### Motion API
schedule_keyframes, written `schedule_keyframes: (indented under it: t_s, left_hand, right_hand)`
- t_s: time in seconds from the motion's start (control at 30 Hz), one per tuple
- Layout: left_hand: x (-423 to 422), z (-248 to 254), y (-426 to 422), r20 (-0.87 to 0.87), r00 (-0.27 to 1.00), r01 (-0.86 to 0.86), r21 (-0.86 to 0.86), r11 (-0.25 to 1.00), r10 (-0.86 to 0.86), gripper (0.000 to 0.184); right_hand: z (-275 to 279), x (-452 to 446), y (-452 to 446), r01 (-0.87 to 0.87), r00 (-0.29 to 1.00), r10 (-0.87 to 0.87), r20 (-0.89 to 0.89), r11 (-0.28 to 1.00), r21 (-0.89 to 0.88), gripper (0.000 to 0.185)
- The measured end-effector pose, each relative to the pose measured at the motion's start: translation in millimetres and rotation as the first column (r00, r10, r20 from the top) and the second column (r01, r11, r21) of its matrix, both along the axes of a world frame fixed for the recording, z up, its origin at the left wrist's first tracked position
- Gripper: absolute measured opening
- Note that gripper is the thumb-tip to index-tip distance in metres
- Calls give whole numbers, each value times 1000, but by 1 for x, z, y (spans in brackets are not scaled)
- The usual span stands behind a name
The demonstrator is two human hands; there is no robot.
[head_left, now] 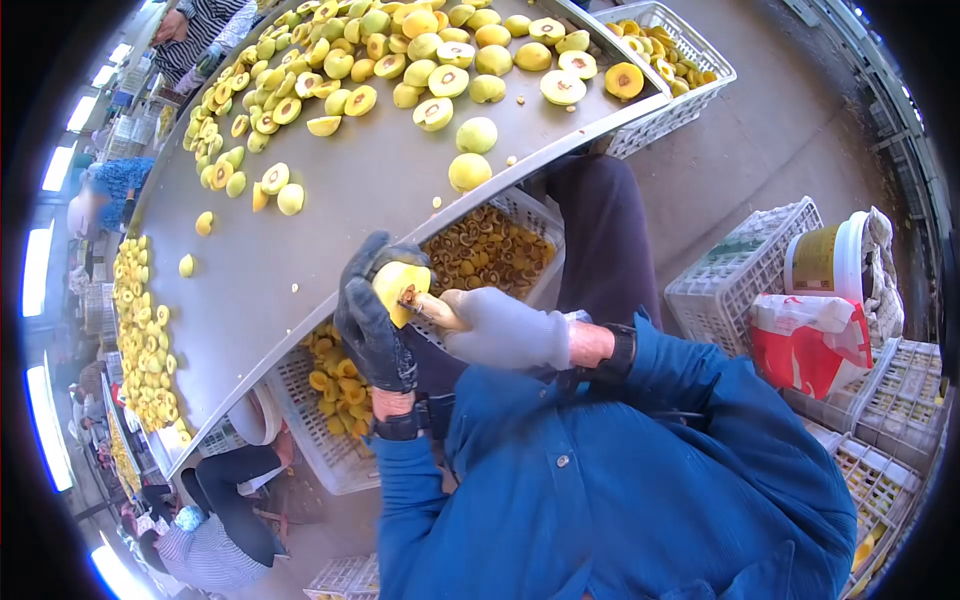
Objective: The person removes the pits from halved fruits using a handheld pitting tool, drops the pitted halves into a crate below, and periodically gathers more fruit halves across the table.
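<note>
Labels: a yellowish-brown label point(816, 260) on the white cylindrical plastic bucket point(848, 252), to the person's right, has markings too small to read. The red-and-white plastic bag point(808, 345) beside it also has no legible lettering; no brand can be made out.

Hands: the left hand point(374, 322), in a dark, stained glove, is curled around a yellow-fleshed fruit half point(400, 288) with a brown centre. The fruit half lies between its thumb and fingers, cut face exposed. The right hand point(508, 330), in a light grey knitted glove, is closed around a short tool with a pale wooden handle point(438, 310); the tool's dark metal end meets the brown centre of the fruit half, just beyond the right fingertips.

Surroundings: both hands are near the edge of a grey metal table point(270, 265), which bears many green-skinned, yellow-fleshed fruit pieces point(345, 70). Below this edge are a white plastic crate of brown and orange scraps point(486, 245) and a white lattice crate point(305, 415) holding yellow fruit pieces.
</note>
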State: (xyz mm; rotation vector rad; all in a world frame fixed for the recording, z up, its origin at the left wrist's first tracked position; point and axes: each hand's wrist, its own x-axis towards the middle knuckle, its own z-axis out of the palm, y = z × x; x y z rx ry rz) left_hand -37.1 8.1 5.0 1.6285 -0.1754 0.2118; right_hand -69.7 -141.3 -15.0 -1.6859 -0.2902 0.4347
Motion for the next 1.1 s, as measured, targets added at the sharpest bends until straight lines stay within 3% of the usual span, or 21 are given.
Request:
schedule_keyframes:
  t_s: [0.07,0.1,0.17,0.2,0.23,0.3,0.37,0.5,0.6,0.67,0.7,0.73,0.8,0.87,0.97,1.0,1.07,1.1]
  left_hand:
    - [2,-10,-3,39,998,-44,-123,991,49,67]
    - [1,-14,-2,47,996,-65,-184,981,75,69]
    - [1,-16,6,-11,1000,-24,-103,994,23,71]
    - [3,-18,7,-31,1000,-6,-98,995,3,71]
    - [5,-16,7,-48,999,13,-93,996,-18,71]
    - [4,-15,3,-79,997,-7,-239,971,-13,67]
    - [3,-25,5,-119,992,5,-340,940,-48,66]
    - [4,-26,15,-22,992,123,-108,986,-126,61]
    - [3,-32,9,-102,984,71,-521,851,-145,56]
    - [0,-45,1,-204,975,-79,-698,712,-92,55]
    - [-1,-50,-1,-260,963,-159,-769,620,-75,54]
    - [-2,-54,-1,-238,962,-122,-813,569,-133,56]
    - [-7,-52,-5,-283,954,-192,-829,525,-98,53]
    - [-12,-52,-1,-254,967,-171,-716,676,-25,49]
    - [-33,-58,20,-220,968,-216,-473,854,123,43]
    - [-40,-62,30,-209,962,-242,-375,895,173,41]
    - [-54,-97,64,13,929,-370,88,925,370,32]
    - [-59,-113,81,145,897,-442,309,842,418,30]
  right_hand:
    - [3,0,2,-5,1000,7,-25,996,93,21]
    - [2,0,-1,-21,997,25,70,999,-48,21]
    - [1,6,-11,-17,965,103,241,943,-334,21]
    - [5,7,-13,2,959,108,262,922,-386,21]
    - [1,5,-11,-35,980,78,184,974,-224,21]
    - [-8,3,-4,-68,998,66,22,991,117,22]
    - [-11,10,-10,-140,989,144,43,986,-92,21]
    - [-13,17,-16,-168,937,284,202,875,-454,22]
    - [-26,8,3,-149,961,178,-211,978,144,20]
    - [-31,10,13,-83,967,131,220,973,-215,21]
    - [-30,8,14,-10,941,119,317,946,-323,20]
    - [-29,6,16,77,907,112,407,904,-421,19]
    - [-39,14,18,-6,954,78,288,970,-244,18]
    - [-27,18,12,6,902,187,389,895,-445,17]
    - [-58,20,19,151,859,80,506,904,-400,16]
    - [-81,27,17,121,864,145,483,870,-478,17]
    - [-115,28,8,75,892,205,402,811,-580,19]
    - [-123,28,6,58,914,205,351,789,-611,21]
